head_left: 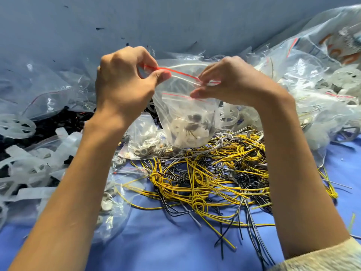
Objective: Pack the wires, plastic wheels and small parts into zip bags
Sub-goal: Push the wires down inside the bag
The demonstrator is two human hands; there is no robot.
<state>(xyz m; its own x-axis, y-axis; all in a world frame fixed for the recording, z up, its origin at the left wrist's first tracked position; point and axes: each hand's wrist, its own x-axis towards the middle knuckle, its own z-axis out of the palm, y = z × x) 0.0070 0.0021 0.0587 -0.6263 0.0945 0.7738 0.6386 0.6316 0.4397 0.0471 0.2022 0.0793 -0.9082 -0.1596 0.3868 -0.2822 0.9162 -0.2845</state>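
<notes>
Zip bag (185, 106) hangs between both hands, red seal running left to right; left hand (125, 83) and right hand (232, 83) fingers each pinch an end, so sealing probably means sliding along it.

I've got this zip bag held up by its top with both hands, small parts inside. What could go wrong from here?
One: the zip bag looks open at the mouth between the left hand and right hand; if the red strip seals only partly, the parts could spill. Two: it hangs above the tangled wires, so anything dropped may get lost there. Three: the smaller bag inside sits near the strip and might catch in the seal.
</notes>
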